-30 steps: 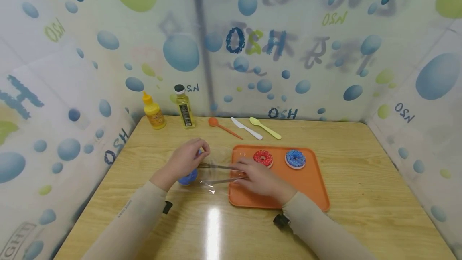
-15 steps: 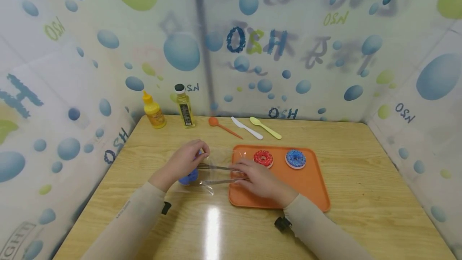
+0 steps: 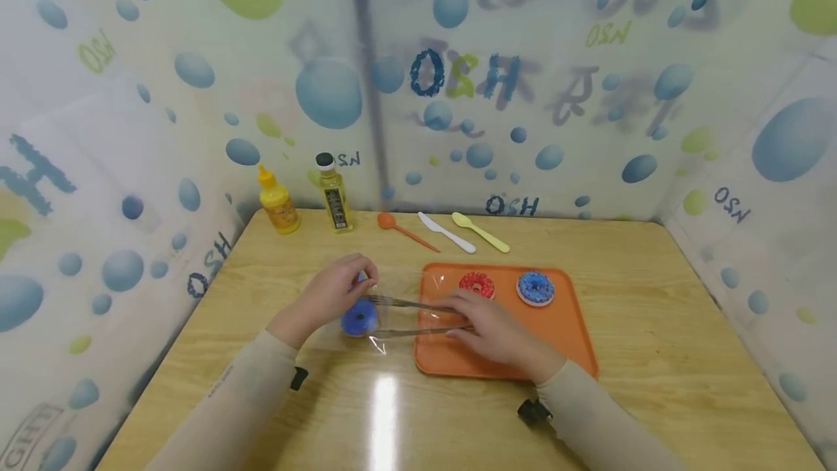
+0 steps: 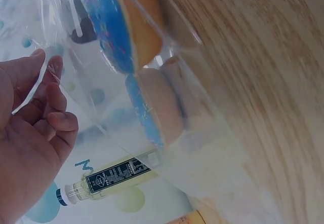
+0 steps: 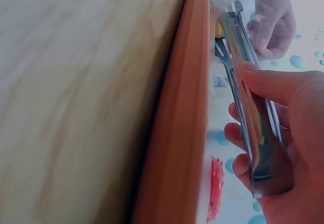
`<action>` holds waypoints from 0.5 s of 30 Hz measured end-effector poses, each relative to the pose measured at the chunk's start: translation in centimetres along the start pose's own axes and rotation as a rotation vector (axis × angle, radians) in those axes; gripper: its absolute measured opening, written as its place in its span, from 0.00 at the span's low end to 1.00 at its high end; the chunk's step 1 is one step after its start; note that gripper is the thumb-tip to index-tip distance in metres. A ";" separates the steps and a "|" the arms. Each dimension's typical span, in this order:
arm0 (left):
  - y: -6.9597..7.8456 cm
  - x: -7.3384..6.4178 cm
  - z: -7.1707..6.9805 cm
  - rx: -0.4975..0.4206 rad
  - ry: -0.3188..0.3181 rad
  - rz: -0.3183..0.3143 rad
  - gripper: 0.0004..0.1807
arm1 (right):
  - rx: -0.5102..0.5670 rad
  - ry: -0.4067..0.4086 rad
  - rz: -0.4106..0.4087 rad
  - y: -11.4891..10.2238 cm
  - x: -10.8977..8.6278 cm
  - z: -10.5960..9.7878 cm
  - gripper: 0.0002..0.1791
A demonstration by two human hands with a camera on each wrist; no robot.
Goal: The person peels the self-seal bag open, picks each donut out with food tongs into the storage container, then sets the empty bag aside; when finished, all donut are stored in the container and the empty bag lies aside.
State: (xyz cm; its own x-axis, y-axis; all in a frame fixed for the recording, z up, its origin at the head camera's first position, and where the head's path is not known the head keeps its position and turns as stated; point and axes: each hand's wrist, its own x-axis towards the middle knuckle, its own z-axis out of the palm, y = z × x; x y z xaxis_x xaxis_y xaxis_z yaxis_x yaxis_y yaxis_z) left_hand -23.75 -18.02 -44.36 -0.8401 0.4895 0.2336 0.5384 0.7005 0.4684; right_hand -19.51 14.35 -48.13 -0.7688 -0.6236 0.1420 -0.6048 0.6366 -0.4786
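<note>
Thumb and fingertips of my left hand [image 3: 340,287] pinch the edge of a clear plastic bag [image 4: 202,127], lifting it. Two blue-iced doughnuts show through the film in the left wrist view: a nearer doughnut [image 4: 112,26] and a farther doughnut [image 4: 152,105]. My right hand [image 3: 493,333] grips metal tongs [image 5: 245,77], thumb on one arm and fingers round the other. The fork-like tips reach left to the blue doughnut [image 3: 359,317], one on each side of it; how firmly they touch it I cannot tell. The second doughnut is mostly behind my left hand.
An orange tray [image 3: 549,347] under my right hand carries a red doughnut [image 3: 476,284] and another blue doughnut [image 3: 535,288]. Along the back stand a yellow squeeze bottle [image 3: 280,206] and an oil bottle [image 3: 336,198]. An orange spoon [image 3: 405,230], white knife [image 3: 447,232] and yellow spoon [image 3: 480,231] lie beside them.
My right hand and the tongs have shifted right, farther over the tray. The blue doughnut at the tips has come right with them, out from beside my left hand, which stays nearly still.
</note>
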 end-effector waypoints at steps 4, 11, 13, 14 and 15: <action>-0.2 -0.1 0.2 0.003 0.007 -0.004 0.03 | -0.029 0.015 0.013 0.5 -1.1 -0.4 0.24; -0.5 -0.2 0.4 0.010 0.023 -0.004 0.02 | -0.026 0.045 0.042 1.1 -3.0 -1.2 0.25; -0.6 -0.2 0.4 0.008 0.024 -0.009 0.02 | -0.009 0.051 0.056 1.3 -3.6 -1.4 0.25; -0.6 -0.2 0.5 0.008 0.025 -0.011 0.02 | -0.004 0.055 0.060 1.4 -4.0 -1.5 0.25; -0.5 -0.2 0.5 0.006 0.025 -0.012 0.02 | 0.000 0.060 0.065 1.5 -4.3 -1.5 0.26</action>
State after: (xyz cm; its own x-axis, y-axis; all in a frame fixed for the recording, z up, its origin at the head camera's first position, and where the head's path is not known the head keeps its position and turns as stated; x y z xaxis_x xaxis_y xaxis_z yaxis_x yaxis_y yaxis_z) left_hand -23.80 -18.24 -45.08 -0.8478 0.4679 0.2497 0.5288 0.7094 0.4659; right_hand -17.41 18.73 -48.13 -0.8173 -0.5528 0.1627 -0.5535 0.6746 -0.4883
